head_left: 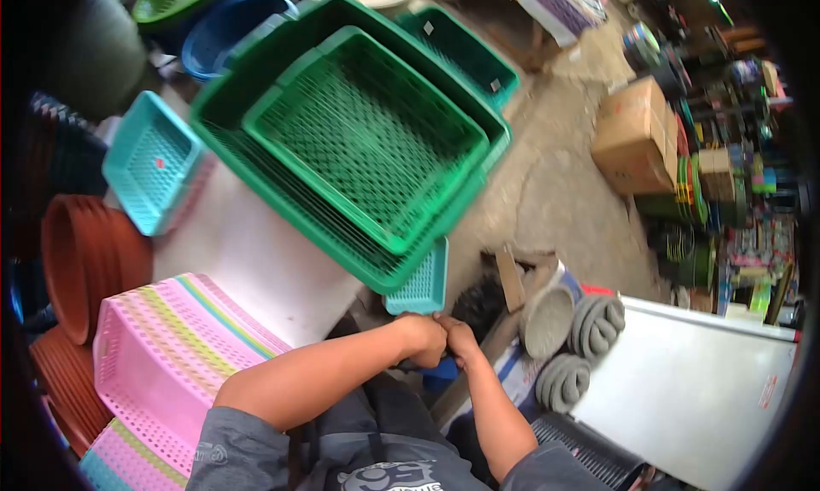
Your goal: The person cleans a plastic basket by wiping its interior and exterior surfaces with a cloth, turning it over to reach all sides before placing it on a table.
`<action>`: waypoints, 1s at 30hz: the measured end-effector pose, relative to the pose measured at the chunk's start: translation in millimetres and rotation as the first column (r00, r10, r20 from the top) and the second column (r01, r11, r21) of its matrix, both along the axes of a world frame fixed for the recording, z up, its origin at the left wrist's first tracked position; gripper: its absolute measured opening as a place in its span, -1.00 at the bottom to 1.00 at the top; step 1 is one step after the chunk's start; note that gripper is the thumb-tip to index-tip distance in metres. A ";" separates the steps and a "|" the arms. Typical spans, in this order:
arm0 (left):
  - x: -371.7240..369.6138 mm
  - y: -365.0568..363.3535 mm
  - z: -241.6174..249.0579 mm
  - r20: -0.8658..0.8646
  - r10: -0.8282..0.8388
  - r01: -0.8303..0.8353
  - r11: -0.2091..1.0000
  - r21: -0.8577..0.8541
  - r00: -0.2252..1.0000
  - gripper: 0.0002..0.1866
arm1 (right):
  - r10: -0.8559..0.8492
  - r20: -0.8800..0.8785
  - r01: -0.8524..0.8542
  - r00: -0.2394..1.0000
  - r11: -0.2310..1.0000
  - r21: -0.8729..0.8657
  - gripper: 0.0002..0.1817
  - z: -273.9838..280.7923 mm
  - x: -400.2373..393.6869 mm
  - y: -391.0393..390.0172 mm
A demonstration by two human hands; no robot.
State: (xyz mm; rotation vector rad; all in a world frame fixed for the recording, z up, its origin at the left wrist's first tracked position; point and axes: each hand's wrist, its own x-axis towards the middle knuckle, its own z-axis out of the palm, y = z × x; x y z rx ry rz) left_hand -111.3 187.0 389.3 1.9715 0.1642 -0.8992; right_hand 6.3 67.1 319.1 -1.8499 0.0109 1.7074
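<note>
Both of my hands are close together in front of my body, just below a small turquoise basket [420,282]. The fingers of my left hand [420,341] and my right hand [458,337] are curled and nearly touch; what they hold, if anything, is too small to make out. Beyond them, a stack of large green baskets [384,277] holds a smaller bright green perforated basket [367,132].
Pink striped baskets [145,346] and brown pots [73,269] stand at the left. Another turquoise basket [154,162] sits on a white surface [256,260]. Grey coiled bundles [596,327] lie beside a white panel [683,388]. A cardboard box [632,141] stands further back.
</note>
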 end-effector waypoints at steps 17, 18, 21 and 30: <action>50.7 -114.0 -469.4 0.096 0.116 -0.151 0.769 0.621 0.989 -0.44 | -0.290 0.277 0.354 0.916 0.909 -0.220 -0.50 -374.6 41.9 -195.8; 56.8 -103.0 -486.5 0.274 0.211 -0.339 0.710 0.617 0.938 -0.41 | -0.325 0.225 0.376 0.918 0.894 -0.245 -0.47 -388.8 44.2 -192.6; 100.8 -47.7 -505.9 0.542 0.165 -0.536 0.535 0.653 0.824 -0.31 | -0.488 0.191 0.521 0.852 0.827 -0.209 -0.40 -430.7 44.0 -176.5; 164.5 57.5 -525.5 0.409 0.212 -0.451 0.579 0.679 0.888 -0.61 | -0.602 0.353 0.694 0.716 0.669 -0.268 -0.46 -460.1 35.1 -137.4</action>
